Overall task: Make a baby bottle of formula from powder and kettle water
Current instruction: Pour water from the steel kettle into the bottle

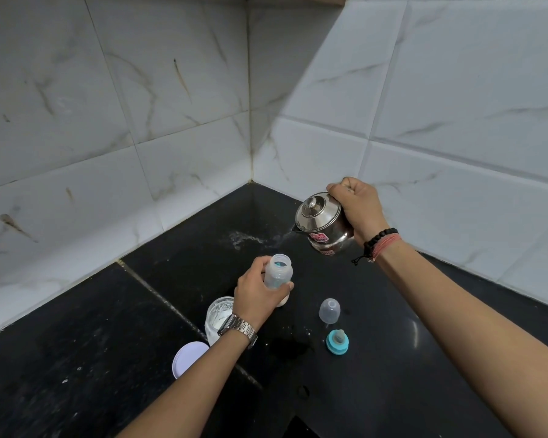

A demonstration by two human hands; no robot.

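Observation:
My left hand (256, 294) grips a clear baby bottle (278, 272) that stands open-mouthed on the black counter (108, 358). My right hand (358, 207) holds a small steel kettle (323, 224) by its handle, lifted above the counter and tilted to the left, up and right of the bottle. Its lid is on. A thin wet streak shows near the spout. An open jar of white powder (217, 317) sits just behind my left wrist, partly hidden by it.
The jar's white lid (187, 358) lies on the counter near my left forearm. A clear bottle cap (329, 311) and a teal ring with its teat (338, 342) stand to the right of the bottle. Water is spilt at the back of the counter (244, 240). Tiled walls (171, 121) close the corner.

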